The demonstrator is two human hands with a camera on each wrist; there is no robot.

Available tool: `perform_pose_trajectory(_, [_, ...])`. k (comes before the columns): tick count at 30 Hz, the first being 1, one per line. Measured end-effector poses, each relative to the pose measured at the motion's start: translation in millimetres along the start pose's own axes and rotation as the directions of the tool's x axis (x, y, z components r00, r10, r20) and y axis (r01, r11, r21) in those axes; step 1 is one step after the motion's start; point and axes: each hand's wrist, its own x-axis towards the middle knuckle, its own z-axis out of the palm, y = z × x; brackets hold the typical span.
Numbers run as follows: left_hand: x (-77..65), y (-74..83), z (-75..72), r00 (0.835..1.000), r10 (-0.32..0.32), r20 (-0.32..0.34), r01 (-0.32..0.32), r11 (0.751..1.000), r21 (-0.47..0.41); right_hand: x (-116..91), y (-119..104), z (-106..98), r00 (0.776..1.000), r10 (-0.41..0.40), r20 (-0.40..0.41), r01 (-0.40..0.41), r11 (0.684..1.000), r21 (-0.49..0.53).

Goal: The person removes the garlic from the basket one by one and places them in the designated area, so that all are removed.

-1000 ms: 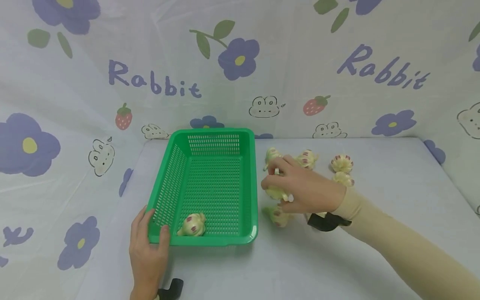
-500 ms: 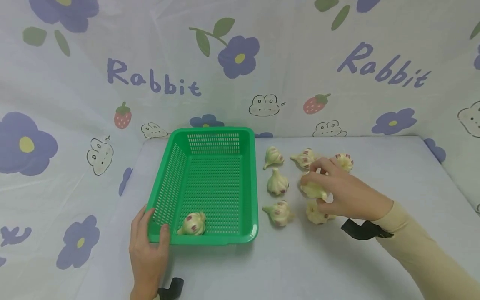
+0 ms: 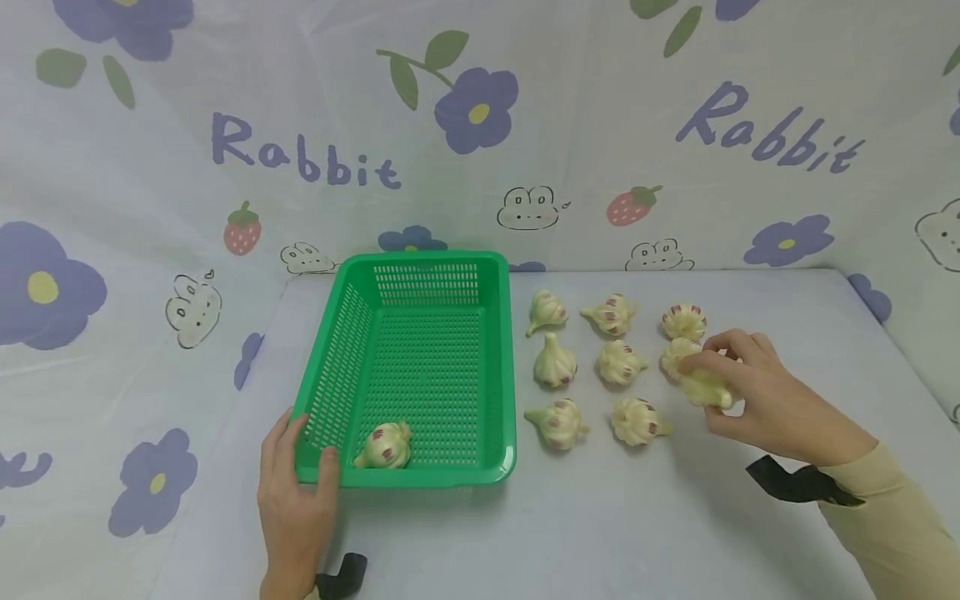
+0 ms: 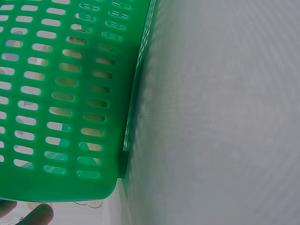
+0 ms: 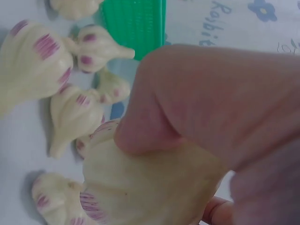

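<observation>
At the near left corner of a green plastic basket [image 3: 512, 392], my left hand [image 3: 297, 504] grips the rim, thumb on the near side and fingers at the left side. One purple-streaked garlic bulb [image 3: 387, 445] lies inside by the near wall. My right hand [image 3: 776, 404] pinches another garlic bulb [image 3: 705, 389] between thumb and fingers, low over the table's right part. Right behind it lies a garlic bulb [image 3: 677, 357], partly covered by the held one. In the right wrist view the held garlic bulb [image 5: 140, 180] fills the lower middle, the hand hiding its upper right.
Several more garlic bulbs lie in rough rows right of the basket, among them a garlic bulb [image 3: 556, 362] close to its wall and a garlic bulb [image 3: 638, 422] at the front. A patterned cloth [image 3: 585, 117] hangs behind the white table [image 3: 585, 533].
My right hand has let go of a garlic bulb in the left column, then one in the middle column, and moved right to hold another. The left hand stays at the basket corner.
</observation>
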Motion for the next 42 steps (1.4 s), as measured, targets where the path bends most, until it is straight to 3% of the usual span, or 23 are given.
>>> perform_pose_trajectory(8, [-0.7,-1.2,0.2,0.999,0.038,-0.017,-0.038,0.999,-0.017,-17,14,11,0.999,0.014,-0.037,-0.012,0.999,0.031])
perform_pose_trajectory(17, [-1.2,-1.4,0.0,1.0,0.01,-0.007,-0.01,1.0,-0.01,-24,27,39,0.998,0.055,0.043,-0.059,0.994,0.097])
perform_pose_trajectory(24, [-0.7,-2.2,1.0,1.0,0.024,-0.017,-0.024,0.999,-0.021,-26,35,51,0.987,0.118,0.104,-0.131,0.984,0.123])
perform_pose_trajectory(42, [-0.7,0.7,-0.7,1.0,-0.005,0.003,0.005,1.0,-0.003,-26,34,52,0.982,0.118,0.146,-0.134,0.986,0.103])
